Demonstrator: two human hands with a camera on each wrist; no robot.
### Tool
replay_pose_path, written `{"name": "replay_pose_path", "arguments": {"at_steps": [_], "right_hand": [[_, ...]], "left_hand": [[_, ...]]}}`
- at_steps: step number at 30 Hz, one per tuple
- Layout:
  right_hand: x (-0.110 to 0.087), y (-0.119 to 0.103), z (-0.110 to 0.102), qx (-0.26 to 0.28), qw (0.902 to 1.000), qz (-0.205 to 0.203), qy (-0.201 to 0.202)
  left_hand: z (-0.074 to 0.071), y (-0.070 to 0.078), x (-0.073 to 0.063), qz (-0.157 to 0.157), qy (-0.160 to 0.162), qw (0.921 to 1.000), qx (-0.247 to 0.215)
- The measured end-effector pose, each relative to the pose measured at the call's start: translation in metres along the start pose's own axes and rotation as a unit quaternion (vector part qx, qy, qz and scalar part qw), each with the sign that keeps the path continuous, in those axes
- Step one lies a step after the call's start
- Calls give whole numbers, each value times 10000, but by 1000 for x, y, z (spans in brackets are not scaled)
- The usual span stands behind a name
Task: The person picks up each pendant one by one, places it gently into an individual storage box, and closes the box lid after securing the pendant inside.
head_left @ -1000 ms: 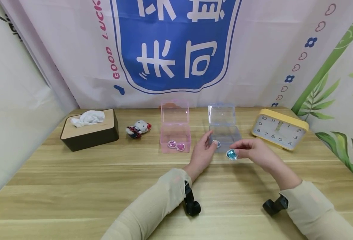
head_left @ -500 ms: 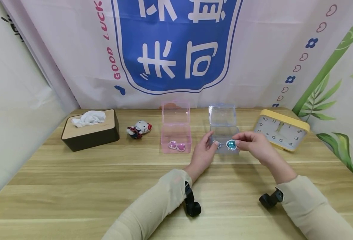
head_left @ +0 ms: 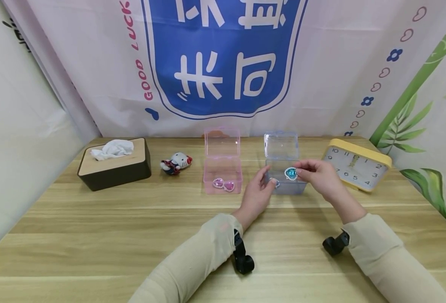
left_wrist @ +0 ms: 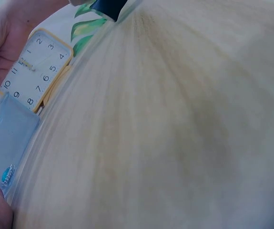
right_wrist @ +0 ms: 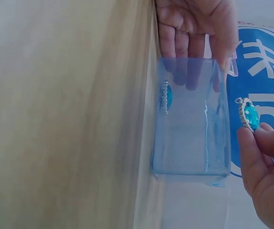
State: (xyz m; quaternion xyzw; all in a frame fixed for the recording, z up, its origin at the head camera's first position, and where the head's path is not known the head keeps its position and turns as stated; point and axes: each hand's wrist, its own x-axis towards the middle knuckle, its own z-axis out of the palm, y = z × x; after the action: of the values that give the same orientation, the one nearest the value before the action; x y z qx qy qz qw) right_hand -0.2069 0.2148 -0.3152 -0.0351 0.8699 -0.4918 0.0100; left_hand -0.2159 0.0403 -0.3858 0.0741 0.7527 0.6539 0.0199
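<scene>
I monitor the right hand [head_left: 323, 179]: fingers pinching a blue gem [head_left: 291, 174] above the blue box [head_left: 292, 188]. The left hand [head_left: 256, 195], fingers gripping, holds its side; a second gem [right_wrist: 168, 97] lies inside.

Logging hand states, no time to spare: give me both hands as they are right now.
Left hand: closed, gripping the blue box at its left side.
Right hand: closed, pinching a teal gem.
</scene>
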Motion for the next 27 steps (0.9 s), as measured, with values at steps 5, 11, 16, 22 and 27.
{"name": "replay_pose_path", "arguments": {"at_steps": [5, 11, 16, 22, 27], "right_hand": [[11, 2, 3, -567, 9978, -353, -34], [20, 0, 3, -1455, 9832, -1080, -208], [25, -6, 3, -2020, 9676, -1415, -532], [34, -10, 3, -2403, 9552, -1353, -1077], [42, -10, 3, -2482, 9500, -1205, -1464]], "left_hand": [[0, -1, 1, -4, -17, 10000, -15], [0, 0, 0, -2, -48, 10000, -21], [-1, 1, 0, 9, -44, 10000, -20], [0, 0, 0, 19, -49, 10000, -11], [0, 1, -1, 32, -44, 10000, -14]]}}
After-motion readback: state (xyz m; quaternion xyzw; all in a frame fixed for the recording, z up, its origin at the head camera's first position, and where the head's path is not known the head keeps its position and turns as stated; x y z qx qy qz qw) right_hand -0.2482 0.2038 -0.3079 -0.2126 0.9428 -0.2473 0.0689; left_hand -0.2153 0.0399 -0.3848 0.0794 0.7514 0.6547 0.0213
